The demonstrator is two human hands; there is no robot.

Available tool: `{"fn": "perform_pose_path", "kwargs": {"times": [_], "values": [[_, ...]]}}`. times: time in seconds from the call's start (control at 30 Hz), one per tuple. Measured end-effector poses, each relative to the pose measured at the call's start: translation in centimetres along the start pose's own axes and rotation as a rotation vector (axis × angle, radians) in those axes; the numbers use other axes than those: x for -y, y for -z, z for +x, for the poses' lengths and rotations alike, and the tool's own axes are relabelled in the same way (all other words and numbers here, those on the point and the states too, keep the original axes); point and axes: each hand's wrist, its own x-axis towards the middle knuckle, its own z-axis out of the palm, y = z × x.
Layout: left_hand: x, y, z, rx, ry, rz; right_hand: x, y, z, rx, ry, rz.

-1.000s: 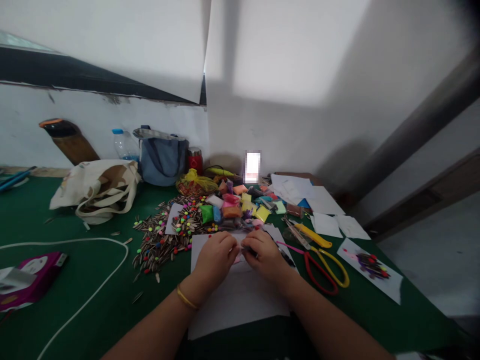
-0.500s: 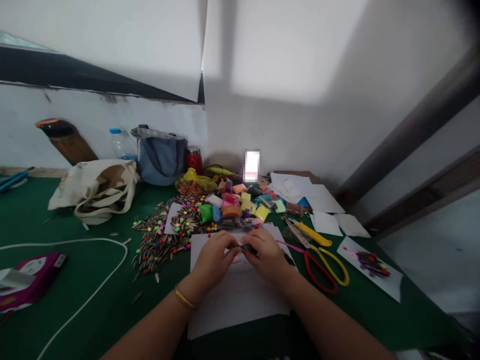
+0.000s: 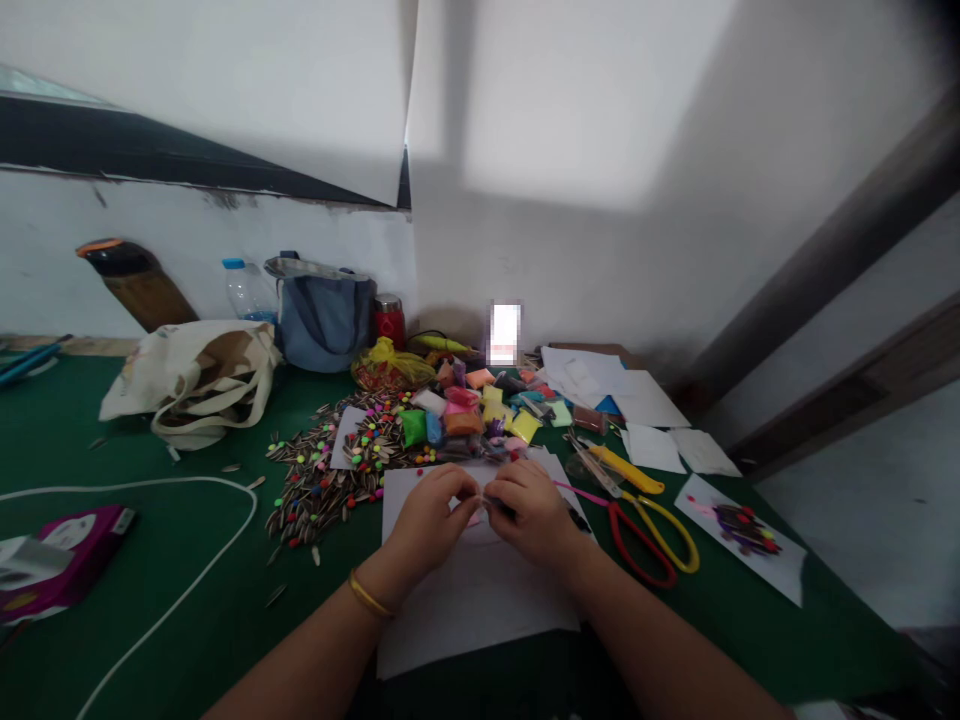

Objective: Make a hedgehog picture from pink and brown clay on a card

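Observation:
Over a white paper sheet (image 3: 472,600), my left hand (image 3: 435,510) and my right hand (image 3: 536,510) meet with fingertips pinched together. A small dark thing (image 3: 501,508) shows under my right fingers, and its kind is too hidden to tell. The left thumb and forefinger close at its pale edge; what they grip is hard to make out. A bit of pink (image 3: 475,518) lies on the paper behind the fingers. Just beyond the hands are colourful small clay packets (image 3: 463,422). To their left spreads a heap of striped sunflower seeds (image 3: 322,500) mixed with bright little balls.
Right of the paper lie scissors (image 3: 645,540) with red and yellow handles and a yellow cutter (image 3: 626,468). A decorated card (image 3: 780,575) is farther right. Bags, including a blue one (image 3: 326,315), stand at the back; a white cable (image 3: 187,570) crosses the left side.
My fingertips have shifted slightly, and the right fingers now cover more of the small dark thing. The things on the table have stayed in place.

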Motion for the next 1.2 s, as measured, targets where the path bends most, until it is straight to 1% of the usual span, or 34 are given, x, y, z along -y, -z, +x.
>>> {"fn": "perform_pose_path", "kwargs": {"times": [0.07, 0.13, 0.3, 0.4, 0.6, 0.73, 0.93, 1.1, 1.2], "values": [[0.04, 0.0, 0.0, -0.009, 0.006, -0.001, 0.07, 0.11, 0.03, 0.008, -0.007, -0.005], [0.09, -0.02, -0.05, -0.016, 0.001, 0.047, 0.18, 0.26, 0.08, 0.02, -0.005, -0.018], [-0.16, 0.07, -0.11, 0.032, -0.057, 0.165, 0.33, 0.38, 0.15, 0.05, 0.004, -0.041], [-0.53, 0.16, -0.1, 0.028, -0.064, 0.185, 0.24, 0.24, 0.14, 0.037, -0.018, -0.014], [-0.59, 0.05, -0.19, -0.001, -0.042, 0.159, 0.02, -0.03, -0.05, -0.014, -0.041, 0.054], [-0.24, 0.09, -0.2, -0.015, -0.034, 0.102, 0.18, 0.14, -0.01, 0.001, -0.023, 0.028], [-0.09, 0.2, -0.17, 0.063, -0.054, 0.123, 0.53, 0.53, 0.13, 0.076, 0.003, -0.056], [-0.32, 0.13, -0.16, 0.035, -0.066, 0.098, 0.36, 0.39, 0.03, 0.051, -0.011, -0.048], [-0.27, 0.2, -0.17, 0.043, -0.058, 0.089, 0.3, 0.31, 0.0, 0.048, 0.001, -0.055]]}}
